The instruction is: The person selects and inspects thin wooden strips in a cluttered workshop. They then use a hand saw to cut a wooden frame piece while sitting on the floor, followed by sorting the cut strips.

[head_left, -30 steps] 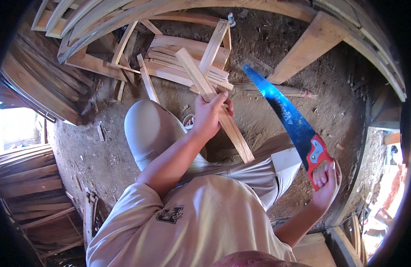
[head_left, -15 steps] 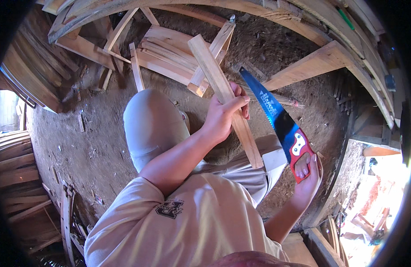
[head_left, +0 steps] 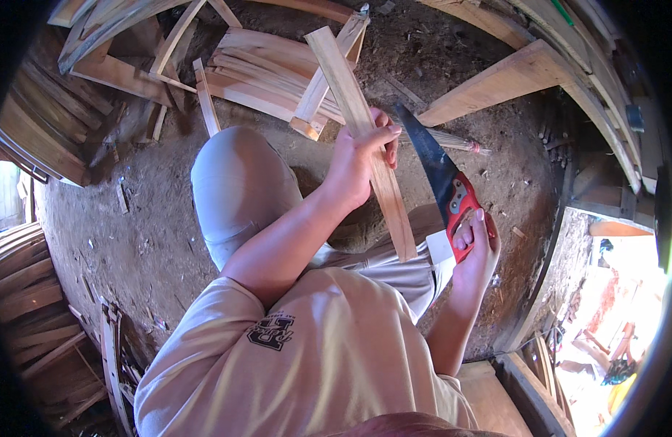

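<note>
My left hand (head_left: 361, 156) is closed around the middle of a flat wooden strip (head_left: 390, 207). The strip slants from the upper middle down toward my right thigh, its thumb-side face turned up. In my right hand (head_left: 476, 247) is the red handle of a hand saw (head_left: 432, 159). Its dark blade points up and to the left, the tip just right of my left fingers and apart from the strip. My fingers pass through the handle's opening. A pale rectangular piece (head_left: 440, 248) lies on my thigh by the strip's lower end.
Beyond my knee (head_left: 241, 178) stands a wooden frame (head_left: 252, 103) with thin strips on it. A wide board (head_left: 489, 84) leans at the upper right, near a bundle of thin sticks (head_left: 456, 140). Stacked planks (head_left: 23, 284) line the left. Wood scraps dot the dirt floor (head_left: 117, 247).
The saw has come left, closer to the strip, and its blade has turned so that its face looks darker. Both hands and the strip sit slightly higher and further left in view.
</note>
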### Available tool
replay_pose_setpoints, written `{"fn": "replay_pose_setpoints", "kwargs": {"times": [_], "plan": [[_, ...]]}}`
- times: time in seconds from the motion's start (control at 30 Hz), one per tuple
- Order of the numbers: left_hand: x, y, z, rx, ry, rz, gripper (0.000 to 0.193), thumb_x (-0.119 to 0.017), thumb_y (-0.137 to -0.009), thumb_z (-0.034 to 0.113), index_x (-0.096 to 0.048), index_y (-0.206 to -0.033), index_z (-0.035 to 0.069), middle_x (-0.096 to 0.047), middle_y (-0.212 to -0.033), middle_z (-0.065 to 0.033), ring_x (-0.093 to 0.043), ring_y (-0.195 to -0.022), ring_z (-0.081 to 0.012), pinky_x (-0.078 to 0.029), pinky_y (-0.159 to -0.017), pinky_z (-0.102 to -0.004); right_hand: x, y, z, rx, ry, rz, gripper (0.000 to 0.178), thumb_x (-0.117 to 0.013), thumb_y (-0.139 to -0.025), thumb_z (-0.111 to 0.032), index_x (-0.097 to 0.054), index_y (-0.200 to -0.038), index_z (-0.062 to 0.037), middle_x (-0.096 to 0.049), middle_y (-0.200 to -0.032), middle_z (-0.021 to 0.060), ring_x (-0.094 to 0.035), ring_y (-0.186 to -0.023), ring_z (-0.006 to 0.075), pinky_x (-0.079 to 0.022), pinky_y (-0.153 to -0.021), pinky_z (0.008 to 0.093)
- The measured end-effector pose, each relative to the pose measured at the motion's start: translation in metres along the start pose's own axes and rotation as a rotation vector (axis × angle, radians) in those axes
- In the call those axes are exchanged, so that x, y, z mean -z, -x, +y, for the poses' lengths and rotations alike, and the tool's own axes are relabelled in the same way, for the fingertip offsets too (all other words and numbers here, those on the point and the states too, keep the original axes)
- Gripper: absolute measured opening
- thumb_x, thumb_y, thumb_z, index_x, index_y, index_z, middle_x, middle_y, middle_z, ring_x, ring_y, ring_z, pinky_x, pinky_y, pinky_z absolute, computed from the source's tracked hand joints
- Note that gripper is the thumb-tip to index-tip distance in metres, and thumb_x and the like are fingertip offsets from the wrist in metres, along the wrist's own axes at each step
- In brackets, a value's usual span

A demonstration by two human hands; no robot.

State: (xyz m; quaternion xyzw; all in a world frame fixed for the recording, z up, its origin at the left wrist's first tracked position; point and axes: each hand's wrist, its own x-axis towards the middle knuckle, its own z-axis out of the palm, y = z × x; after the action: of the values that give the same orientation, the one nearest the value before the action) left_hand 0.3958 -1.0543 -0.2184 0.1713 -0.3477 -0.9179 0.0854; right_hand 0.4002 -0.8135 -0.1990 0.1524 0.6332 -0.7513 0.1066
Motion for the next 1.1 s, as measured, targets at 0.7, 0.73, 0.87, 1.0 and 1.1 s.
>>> {"fn": "replay_pose_setpoints", "kwargs": {"times": [0.7,0.73,0.87,1.0,1.1], "plan": [[0.011,0.006,-0.023,0.01,-0.138,0.136,0.037,-0.08,-0.083,0.02,-0.048,-0.1,0.01,-0.056,-0.078,-0.0016,-0.058,-0.06,-0.0128,-0.048,-0.055,-0.0305,0.005,-0.019,0.033,-0.015,0.065,-0.006,0.017,-0.067,-0.098,-0.02,-0.06,-0.09,-0.0064,-0.045,-0.065,-0.0057,-0.039,-0.056,0.0044,-0.03,-0.052,0.0231],[0.013,0.005,-0.025,0.0,-0.162,0.165,0.038,-0.08,-0.084,0.02,-0.048,-0.1,0.009,-0.057,-0.079,-0.0021,-0.059,-0.06,-0.0132,-0.048,-0.054,-0.0305,0.007,-0.018,0.033,-0.025,0.052,-0.002,0.017,-0.067,-0.098,-0.019,-0.06,-0.089,-0.0065,-0.045,-0.065,-0.0055,-0.039,-0.056,0.0046,-0.03,-0.052,0.0233],[0.033,-0.01,-0.009,-0.018,-0.304,0.26,0.037,-0.083,-0.084,0.022,-0.053,-0.097,0.004,-0.06,-0.079,-0.0037,-0.062,-0.06,-0.0139,-0.051,-0.051,-0.0284,0.017,-0.019,0.036,-0.022,0.042,-0.015,0.016,-0.066,-0.098,-0.018,-0.059,-0.089,-0.0067,-0.045,-0.065,-0.005,-0.039,-0.057,0.005,-0.031,-0.053,0.0236],[0.041,-0.045,0.054,0.079,-0.519,0.366,0.036,-0.08,-0.086,0.026,-0.055,-0.095,0.002,-0.062,-0.078,-0.0062,-0.062,-0.062,-0.016,-0.052,-0.053,-0.026,0.026,-0.016,0.038,0.005,0.061,0.014,0.018,-0.067,-0.098,-0.02,-0.06,-0.089,-0.0067,-0.044,-0.064,-0.0062,-0.038,-0.056,0.0039,-0.029,-0.051,0.0227],[0.079,-0.09,0.101,0.157,-0.412,0.357,0.022,-0.067,-0.093,0.019,-0.056,-0.097,0.0,-0.062,-0.08,-0.0098,-0.064,-0.069,-0.0212,-0.055,-0.063,-0.0304,0.025,-0.009,0.038,0.015,0.047,0.038,0.02,-0.068,-0.097,-0.02,-0.057,-0.086,-0.0081,-0.045,-0.065,-0.0068,-0.037,-0.055,0.003,-0.028,-0.05,0.0221]]}}
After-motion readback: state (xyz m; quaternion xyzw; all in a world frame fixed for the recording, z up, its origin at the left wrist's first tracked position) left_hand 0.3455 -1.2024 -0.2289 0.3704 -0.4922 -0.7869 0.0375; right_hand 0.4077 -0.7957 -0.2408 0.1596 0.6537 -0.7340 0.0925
